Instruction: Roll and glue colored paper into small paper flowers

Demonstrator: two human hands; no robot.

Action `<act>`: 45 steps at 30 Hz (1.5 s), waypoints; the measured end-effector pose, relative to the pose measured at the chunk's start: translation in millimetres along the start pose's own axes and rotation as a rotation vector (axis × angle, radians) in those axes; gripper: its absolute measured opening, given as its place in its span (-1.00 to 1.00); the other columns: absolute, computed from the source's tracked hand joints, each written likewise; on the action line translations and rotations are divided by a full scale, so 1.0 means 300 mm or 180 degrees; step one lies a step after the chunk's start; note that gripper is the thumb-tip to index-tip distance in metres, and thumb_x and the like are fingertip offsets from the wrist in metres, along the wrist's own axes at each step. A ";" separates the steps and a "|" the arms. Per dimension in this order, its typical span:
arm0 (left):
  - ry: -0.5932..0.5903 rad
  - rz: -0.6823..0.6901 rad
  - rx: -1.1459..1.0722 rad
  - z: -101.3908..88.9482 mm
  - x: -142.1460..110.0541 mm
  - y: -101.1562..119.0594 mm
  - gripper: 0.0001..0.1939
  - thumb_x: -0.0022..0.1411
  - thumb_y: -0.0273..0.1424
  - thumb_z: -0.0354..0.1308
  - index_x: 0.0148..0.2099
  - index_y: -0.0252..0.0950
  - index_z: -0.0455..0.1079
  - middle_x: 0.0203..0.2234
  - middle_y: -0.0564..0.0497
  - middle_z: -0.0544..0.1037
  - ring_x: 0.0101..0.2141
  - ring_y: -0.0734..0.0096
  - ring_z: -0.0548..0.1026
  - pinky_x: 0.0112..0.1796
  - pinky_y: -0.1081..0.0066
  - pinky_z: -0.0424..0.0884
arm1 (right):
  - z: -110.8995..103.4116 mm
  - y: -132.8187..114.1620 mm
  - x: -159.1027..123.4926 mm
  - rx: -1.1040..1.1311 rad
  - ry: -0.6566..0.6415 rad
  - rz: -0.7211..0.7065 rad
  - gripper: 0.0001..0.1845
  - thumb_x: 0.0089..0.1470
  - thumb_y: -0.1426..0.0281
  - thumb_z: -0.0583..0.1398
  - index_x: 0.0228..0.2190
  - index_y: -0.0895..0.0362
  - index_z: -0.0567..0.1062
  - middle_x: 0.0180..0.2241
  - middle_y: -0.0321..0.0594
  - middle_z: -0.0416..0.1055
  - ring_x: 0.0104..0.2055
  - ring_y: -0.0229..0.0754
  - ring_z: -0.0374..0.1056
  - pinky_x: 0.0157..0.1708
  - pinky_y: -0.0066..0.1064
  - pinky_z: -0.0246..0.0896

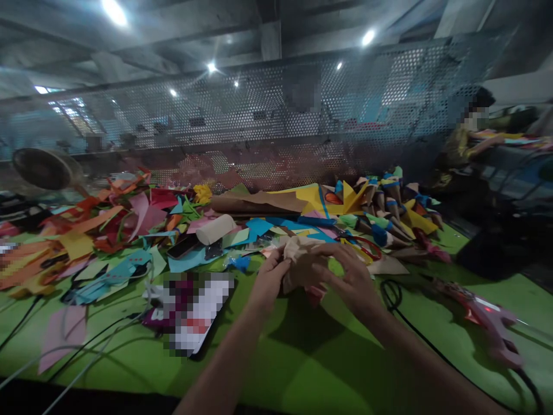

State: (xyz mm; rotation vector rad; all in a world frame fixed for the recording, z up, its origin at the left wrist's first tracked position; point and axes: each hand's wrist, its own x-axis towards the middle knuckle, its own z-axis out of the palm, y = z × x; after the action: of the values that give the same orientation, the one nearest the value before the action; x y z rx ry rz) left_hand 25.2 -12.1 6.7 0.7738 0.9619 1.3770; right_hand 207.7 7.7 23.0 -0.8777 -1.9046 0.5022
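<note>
In the middle of the head view I hold a beige, crumpled piece of felt-like material above the green table. My left hand pinches its left side between thumb and fingers. My right hand curves over its right side, fingers bent and fingertips against it. A small pinkish-red bit shows under the piece; whether it is attached I cannot tell. A pink glue gun with a red light lies to the right of my right hand. Left of my left hand lies a phone, its screen blurred out.
Colourful felt-like scraps heap along the back of the green table. Several brown cones pile at back right. A white roll, a fan and cables stand or lie leftward. Behind rises a perforated metal panel. Another person sits far right.
</note>
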 end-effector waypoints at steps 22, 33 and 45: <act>0.0203 0.0705 0.0903 -0.018 0.022 -0.005 -0.66 0.09 -0.18 0.33 -0.19 -0.30 0.46 -0.29 -0.03 0.58 -0.24 0.34 0.51 -0.19 0.39 0.41 | 0.001 0.057 0.025 0.2147 0.0498 0.1795 -0.54 -0.20 0.14 0.44 -0.26 0.06 0.52 -0.38 -0.25 0.53 -0.37 -0.15 0.39 -0.37 -0.35 0.28; 0.0351 0.0362 0.0635 -0.017 0.002 0.018 -0.67 0.09 -0.10 0.32 -0.29 -0.27 0.51 -0.46 0.07 0.54 -0.43 0.49 0.46 -0.41 0.53 0.35 | -0.009 0.051 0.027 0.2077 0.0650 0.1788 -0.49 -0.19 0.11 0.44 -0.20 0.06 0.51 -0.32 -0.24 0.52 -0.32 -0.13 0.40 -0.32 -0.34 0.28; -0.0040 0.0397 0.0726 -0.005 -0.008 0.027 -0.64 0.05 -0.13 0.36 -0.21 -0.27 0.50 -0.35 0.04 0.57 -0.44 0.52 0.43 -0.36 0.49 0.37 | -0.007 0.053 0.024 0.2223 0.0670 0.1918 -0.47 -0.21 0.11 0.45 -0.21 0.04 0.50 -0.39 -0.27 0.54 -0.39 -0.15 0.41 -0.41 -0.36 0.29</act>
State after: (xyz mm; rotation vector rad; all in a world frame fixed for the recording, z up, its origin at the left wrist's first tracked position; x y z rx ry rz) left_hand 20.3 -14.0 13.6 1.0271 1.0882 1.3821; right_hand 213.3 23.6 17.8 -0.9587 -1.1113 1.2847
